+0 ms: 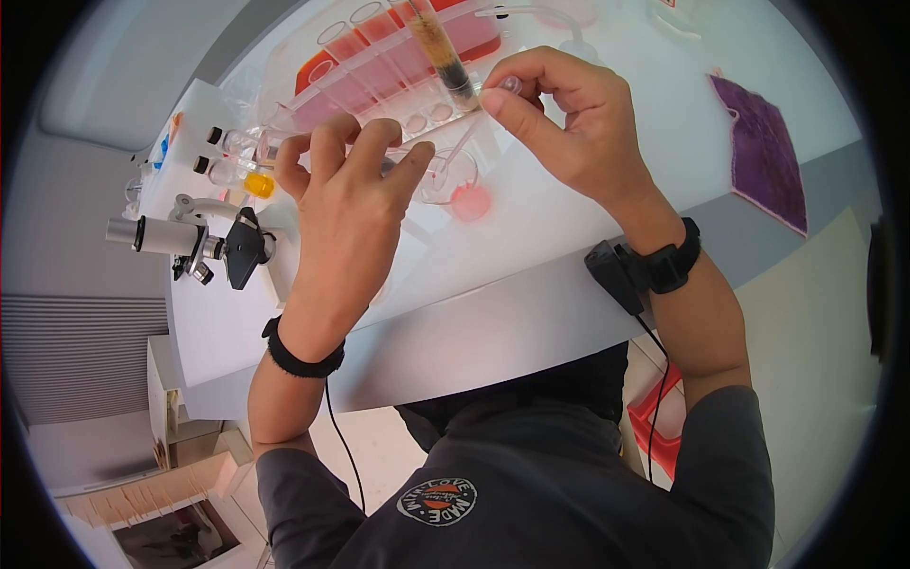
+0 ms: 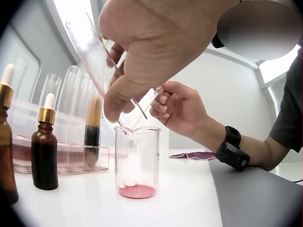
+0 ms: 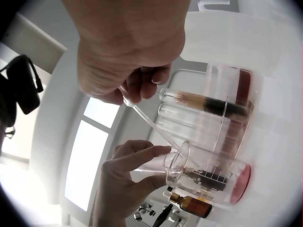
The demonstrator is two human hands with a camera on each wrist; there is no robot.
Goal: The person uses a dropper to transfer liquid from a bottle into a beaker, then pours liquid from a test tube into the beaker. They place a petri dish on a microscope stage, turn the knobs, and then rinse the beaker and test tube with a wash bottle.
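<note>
Glassware on a smooth white counter.
Clear rack of tubes; cylindrical glass beaker, pink liquid at its bottom; left hand holds a tilted test tube over it; right hand pinches a thin plastic dropper.

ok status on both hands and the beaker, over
Left hand steadies small clear glass beaker, pink liquid at bottom. Right hand pinches thin clear plastic pipette, tip in the beaker. Nothing blocking.
</note>
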